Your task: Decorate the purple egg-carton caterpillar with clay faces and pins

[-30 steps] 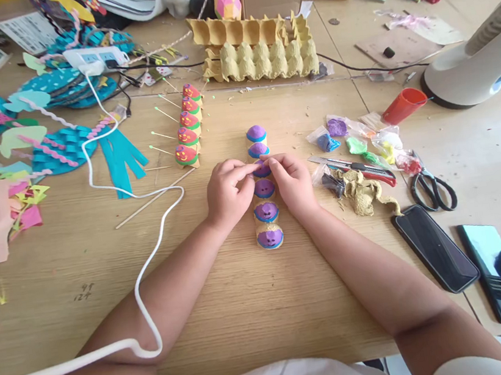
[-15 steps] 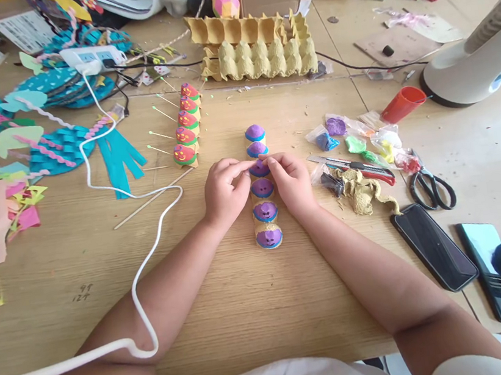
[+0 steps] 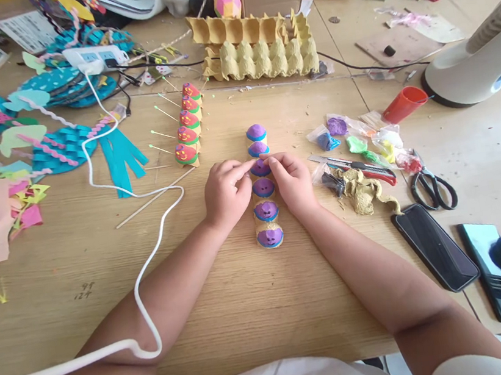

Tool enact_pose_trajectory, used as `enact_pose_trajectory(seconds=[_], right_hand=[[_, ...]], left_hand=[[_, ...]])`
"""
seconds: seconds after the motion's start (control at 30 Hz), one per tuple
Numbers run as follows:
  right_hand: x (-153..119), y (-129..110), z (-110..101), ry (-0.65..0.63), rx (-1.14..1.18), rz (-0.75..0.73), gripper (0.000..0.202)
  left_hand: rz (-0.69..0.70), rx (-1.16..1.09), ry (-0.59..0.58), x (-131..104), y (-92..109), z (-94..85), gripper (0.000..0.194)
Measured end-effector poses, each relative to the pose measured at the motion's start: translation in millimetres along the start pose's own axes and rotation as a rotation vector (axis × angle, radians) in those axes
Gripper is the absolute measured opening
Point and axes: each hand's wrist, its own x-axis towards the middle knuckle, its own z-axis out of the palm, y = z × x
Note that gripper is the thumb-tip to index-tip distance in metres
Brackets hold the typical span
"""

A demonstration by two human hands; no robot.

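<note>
A row of purple egg-carton cups with blue rims runs up the middle of the table; the nearer ones carry small dark face details. My left hand is at the left of the row, its index fingertip against the third cup from the far end. On the other side, my right hand has thumb and index fingertips pinched together at the same cup. Anything between those fingertips is too small to make out. The left hand's thumb and index finger are a little apart, with nothing visible between them.
Red-and-green cups with pins stand back left. A white cable crosses my left forearm. On the right are a cutter, scissors, clay bags, a red cup and two phones. Egg cartons lie behind.
</note>
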Motion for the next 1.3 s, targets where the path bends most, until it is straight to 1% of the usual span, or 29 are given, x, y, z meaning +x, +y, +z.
enact_pose_trajectory(seconds=[0.1,0.2,0.3,0.4,0.5,0.63,0.77,0.93,1.2,1.3], right_hand=[[0,0,0,0.002,0.011,0.005,0.018],[0,1,1,-0.005,0.020,0.010,0.019],[0,1,1,-0.006,0.027,0.013,0.019],[0,0,1,0.002,0.005,0.020,0.020],[0,0,1,0.009,-0.013,0.019,0.022],[0,0,1,0.004,0.014,0.017,0.022],[1,1,1,0.001,0.025,0.023,0.022],[1,1,1,-0.003,0.035,0.018,0.023],[0,1,1,0.006,0.005,0.015,0.022],[1,1,1,0.008,-0.005,0.012,0.023]], left_hand=[[0.050,0.097,-0.046,-2,1,-2.4,0.042],[0.090,0.180,-0.088,-3,4,-6.3,0.043],[0.102,0.246,-0.133,-4,8,-10.5,0.041],[0.079,0.318,-0.158,-5,12,-13.7,0.036],[0.070,0.337,-0.153,-6,15,-15.8,0.034],[0.112,0.307,-0.152,-7,19,-17.1,0.035],[0.101,0.268,-0.155,-7,20,-17.0,0.033],[0.134,0.308,-0.147,-7,20,-15.1,0.030],[0.116,0.352,-0.139,-6,12,-14.6,0.032],[0.082,0.301,-0.097,-2,5,-11.0,0.031]])
